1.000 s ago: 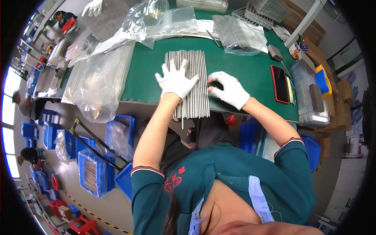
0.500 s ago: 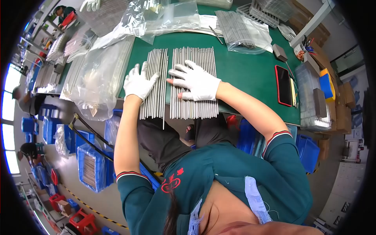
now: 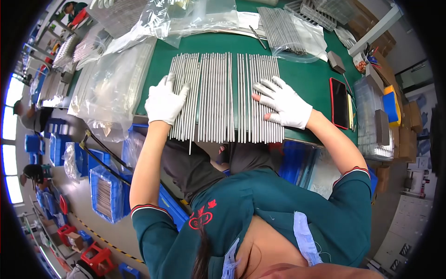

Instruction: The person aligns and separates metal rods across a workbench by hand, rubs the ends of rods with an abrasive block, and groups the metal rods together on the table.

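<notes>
Slim metal rods (image 3: 216,97) lie side by side on the green table (image 3: 218,44), spread in three groups with narrow gaps between them. Their lower ends stick out past the table's front edge, and one rod at the left reaches lower than the rest. My left hand (image 3: 166,100), in a white glove, rests on the left group's outer edge with its fingers apart. Over the right group lies my right hand (image 3: 282,103), gloved too, fingers spread, with bare thumb and fingertip showing. Neither hand grips a rod.
Plastic-wrapped rods (image 3: 109,88) lie at the left. Behind are more rods (image 3: 282,30) on a white bag and a dark pen-like tool (image 3: 257,37). A red-edged phone (image 3: 339,103) and clear trays (image 3: 369,116) are at the right. Another person (image 3: 35,116) is at far left.
The rods have spread from one block into two groups, then three. My right hand moved onto them, then rightward; my left hand shifted left to the outer edge.
</notes>
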The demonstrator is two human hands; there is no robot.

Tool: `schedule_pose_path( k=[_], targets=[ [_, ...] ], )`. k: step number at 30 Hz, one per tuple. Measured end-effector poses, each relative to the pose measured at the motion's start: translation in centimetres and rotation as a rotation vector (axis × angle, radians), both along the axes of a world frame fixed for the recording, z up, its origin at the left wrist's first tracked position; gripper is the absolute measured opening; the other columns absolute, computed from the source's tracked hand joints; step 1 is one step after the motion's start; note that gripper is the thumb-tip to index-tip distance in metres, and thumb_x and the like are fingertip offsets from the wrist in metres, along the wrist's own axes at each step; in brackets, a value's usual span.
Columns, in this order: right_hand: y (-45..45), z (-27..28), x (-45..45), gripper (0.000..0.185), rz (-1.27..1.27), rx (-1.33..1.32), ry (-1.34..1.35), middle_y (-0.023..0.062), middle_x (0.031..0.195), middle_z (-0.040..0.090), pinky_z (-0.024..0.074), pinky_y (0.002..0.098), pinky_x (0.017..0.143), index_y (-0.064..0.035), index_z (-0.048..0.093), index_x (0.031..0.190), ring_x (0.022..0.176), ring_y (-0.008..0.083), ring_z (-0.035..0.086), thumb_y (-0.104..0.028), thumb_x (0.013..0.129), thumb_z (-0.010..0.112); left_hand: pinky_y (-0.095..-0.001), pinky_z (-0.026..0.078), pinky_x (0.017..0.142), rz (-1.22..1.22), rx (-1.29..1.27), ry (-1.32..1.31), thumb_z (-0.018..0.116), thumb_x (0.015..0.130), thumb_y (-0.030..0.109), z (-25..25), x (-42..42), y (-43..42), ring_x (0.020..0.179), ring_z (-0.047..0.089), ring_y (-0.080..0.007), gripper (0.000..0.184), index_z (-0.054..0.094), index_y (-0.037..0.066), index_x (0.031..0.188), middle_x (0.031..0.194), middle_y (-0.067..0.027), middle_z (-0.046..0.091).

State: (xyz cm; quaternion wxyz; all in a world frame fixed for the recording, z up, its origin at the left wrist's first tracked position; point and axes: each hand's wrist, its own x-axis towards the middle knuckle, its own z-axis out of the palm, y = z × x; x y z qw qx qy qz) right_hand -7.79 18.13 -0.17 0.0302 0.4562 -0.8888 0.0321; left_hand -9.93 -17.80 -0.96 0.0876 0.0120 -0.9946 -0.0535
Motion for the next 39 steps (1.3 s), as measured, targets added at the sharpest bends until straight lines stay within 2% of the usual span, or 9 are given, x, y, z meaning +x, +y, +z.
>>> schedule_pose_path(
  k=[6,13,16,17,21,24,25,33,39],
  targets=[
    [-1.2,-0.3,1.1,0.070,-0.086,-0.001,-0.016,0.0188,0.152,0.040,0.0191,0.0539,0.119,-0.0075,0.046,0.145,0.143,0.0378,0.033,-0.049,0.090,0.058,-0.0459,0.050,0.096,-0.068,0.048,-0.038,0.058,0.083,0.064,0.6,0.9,4.3,0.115,0.057,-0.0336,0.078,0.053,0.012,0.142,0.142,-0.0095,0.054],
    [-2.6,0.3,1.6,0.071,-0.137,-0.056,-0.024,0.0213,0.152,0.038,0.0190,0.0540,0.119,-0.0060,0.045,0.146,0.143,0.0393,0.032,-0.048,0.089,0.057,-0.0442,0.052,0.091,-0.163,0.140,0.048,0.057,0.090,0.038,-0.8,-0.3,2.8,0.106,0.062,-0.0335,0.051,0.057,0.014,0.135,0.130,-0.0104,0.060],
    [-4.5,0.3,0.4,0.067,-0.060,-0.093,0.034,0.0195,0.151,0.042,0.0211,0.0535,0.118,-0.0082,0.048,0.144,0.142,0.0372,0.035,-0.051,0.093,0.053,-0.0404,0.050,0.096,-0.230,0.161,0.088,0.057,0.091,0.030,-1.4,-0.7,1.7,0.110,0.062,-0.0303,0.044,0.059,0.018,0.133,0.131,-0.0098,0.062],
    [-5.2,0.2,0.0,0.066,-0.034,-0.091,0.031,0.0192,0.151,0.042,0.0212,0.0534,0.118,-0.0085,0.048,0.144,0.142,0.0371,0.035,-0.051,0.094,0.051,-0.0437,0.054,0.087,-0.247,0.162,0.139,0.055,0.092,0.028,-1.9,-0.8,1.4,0.102,0.063,-0.0329,0.040,0.062,0.020,0.131,0.129,-0.0103,0.062],
    [-5.8,-0.5,-0.7,0.064,-0.003,-0.055,0.005,0.0180,0.152,0.041,0.0207,0.0529,0.119,-0.0096,0.048,0.144,0.143,0.0365,0.034,-0.051,0.096,0.047,-0.0439,0.055,0.081,-0.197,-0.121,0.216,0.055,0.091,0.030,-1.2,-0.7,-0.7,0.098,0.065,-0.0315,0.038,0.067,0.018,0.125,0.138,-0.0093,0.059],
    [-5.1,-0.4,-0.2,0.062,-0.026,-0.074,-0.001,0.0185,0.152,0.041,0.0216,0.0524,0.118,-0.0095,0.049,0.144,0.143,0.0363,0.034,-0.049,0.096,0.048,-0.0493,0.036,0.111,-0.214,-0.189,0.164,0.043,0.100,0.038,-4.0,-2.0,-4.6,0.132,0.046,-0.0349,0.051,0.045,0.020,0.148,0.151,-0.0122,0.045],
    [-4.7,-0.1,0.0,0.062,-0.044,-0.072,-0.005,0.0187,0.152,0.041,0.0218,0.0522,0.118,-0.0094,0.049,0.144,0.143,0.0363,0.034,-0.048,0.096,0.049,-0.0528,0.022,0.118,-0.237,-0.042,0.032,0.037,0.103,0.043,-4.0,-2.2,-5.7,0.143,0.033,-0.0355,0.056,0.033,0.022,0.154,0.156,-0.0128,0.038],
    [2.1,0.3,1.8,0.067,-0.164,0.000,-0.037,0.0216,0.149,0.043,0.0215,0.0507,0.119,-0.0043,0.048,0.142,0.142,0.0364,0.035,-0.044,0.090,0.058,-0.0545,0.022,0.117,-0.477,-0.025,0.036,0.045,0.098,0.050,-2.3,-1.8,-3.2,0.142,0.033,-0.0394,0.061,0.039,0.021,0.151,0.155,-0.0189,0.036],
    [2.1,0.2,2.0,0.069,-0.171,0.031,-0.037,0.0224,0.149,0.043,0.0203,0.0516,0.119,-0.0028,0.046,0.143,0.142,0.0366,0.035,-0.045,0.090,0.057,-0.0556,0.018,0.119,-0.614,-0.118,-0.059,0.048,0.093,0.061,-0.6,-1.1,1.1,0.144,0.032,-0.0370,0.070,0.042,0.021,0.149,0.155,-0.0106,0.039]
  ],
)
